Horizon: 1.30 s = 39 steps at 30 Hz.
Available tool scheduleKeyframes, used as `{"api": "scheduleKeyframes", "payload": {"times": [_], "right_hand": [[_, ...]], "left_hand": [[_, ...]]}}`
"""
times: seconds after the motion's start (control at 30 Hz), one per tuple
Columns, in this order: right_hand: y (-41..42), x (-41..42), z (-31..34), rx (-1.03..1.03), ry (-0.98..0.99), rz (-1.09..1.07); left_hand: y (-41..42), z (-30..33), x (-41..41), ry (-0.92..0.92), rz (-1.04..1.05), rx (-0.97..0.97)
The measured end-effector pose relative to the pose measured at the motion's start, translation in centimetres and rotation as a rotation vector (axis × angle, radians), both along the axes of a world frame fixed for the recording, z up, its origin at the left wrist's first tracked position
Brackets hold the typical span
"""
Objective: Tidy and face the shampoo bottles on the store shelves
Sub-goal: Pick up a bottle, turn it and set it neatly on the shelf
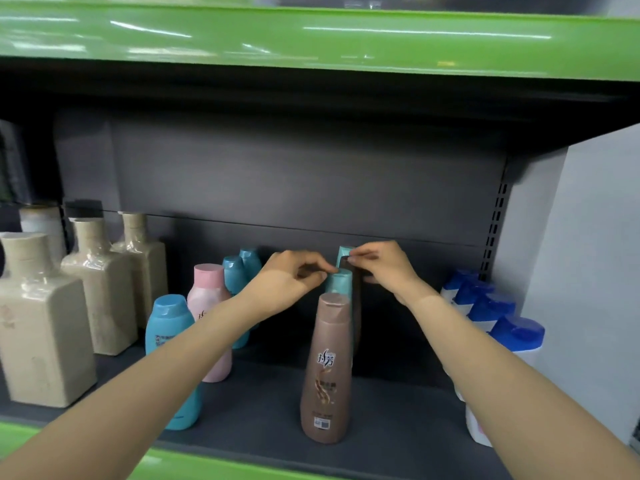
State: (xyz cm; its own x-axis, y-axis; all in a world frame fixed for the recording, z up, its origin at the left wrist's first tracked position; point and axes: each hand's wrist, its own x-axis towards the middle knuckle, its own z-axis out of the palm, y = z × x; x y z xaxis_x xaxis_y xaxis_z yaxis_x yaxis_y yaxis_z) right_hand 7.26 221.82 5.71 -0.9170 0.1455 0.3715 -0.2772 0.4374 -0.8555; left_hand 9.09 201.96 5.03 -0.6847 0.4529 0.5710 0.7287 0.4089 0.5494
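Head view: left hand (294, 278) pinches teal cap (338, 283); right hand (381, 268) pinches dark bottle (356, 296) just behind the brown bottle (327, 368).

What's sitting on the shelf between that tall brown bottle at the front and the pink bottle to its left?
Nothing. In the head view, the dark shelf floor lies bare between the tall brown shampoo bottle and the pink bottle; only the left forearm crosses above it.

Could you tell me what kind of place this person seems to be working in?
Most likely a shop aisle for toiletries. Rows of like bottles stand front to back: blue-capped white bottles, beige square bottles, and a brown shampoo bottle with a barcode. They sit on a dark shelf edged in green, with a slotted upright.
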Motion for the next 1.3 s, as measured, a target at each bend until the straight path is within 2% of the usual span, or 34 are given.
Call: {"api": "scheduleKeyframes", "payload": {"times": [0.3,0.43,0.6,0.7,0.8,0.9,0.97,1.07,1.3], "right_hand": [[-1.5,-1.1,-0.6,0.005,0.097,-0.024],[-1.5,-1.1,-1.2,-0.078,0.128,-0.009],[-1.4,-1.4,-0.6,-0.004,0.075,0.001],[-0.7,-1.6,-0.3,-0.049,0.027,0.006],[0.6,-2.3,0.5,-0.12,0.031,-0.087],[1.8,-3.7,0.9,0.02,0.005,-0.181],[1.7,-4.5,0.8,0.111,-0.049,-0.167],[0.9,-5.4,0.4,0.137,-0.078,-0.123],[0.0,-5.7,0.0,0.197,-0.031,-0.204]], "left_hand": [[0.2,-0.1,0.2,-0.022,-0.019,0.06],[0.1,-0.1,0.1,-0.032,-0.024,0.048],[0.1,-0.2,0.1,-0.03,-0.029,0.052],[0.0,0.1,-0.2,-0.059,-0.042,0.038],[-0.1,0.9,-0.5,-0.097,-0.051,0.007],[0.2,1.8,-0.9,-0.128,-0.033,-0.009],[0.6,1.9,-1.1,-0.145,-0.033,-0.012],[1.1,1.5,-1.3,-0.154,-0.056,0.006],[1.2,1.2,-1.8,-0.153,-0.051,0.003]]}}
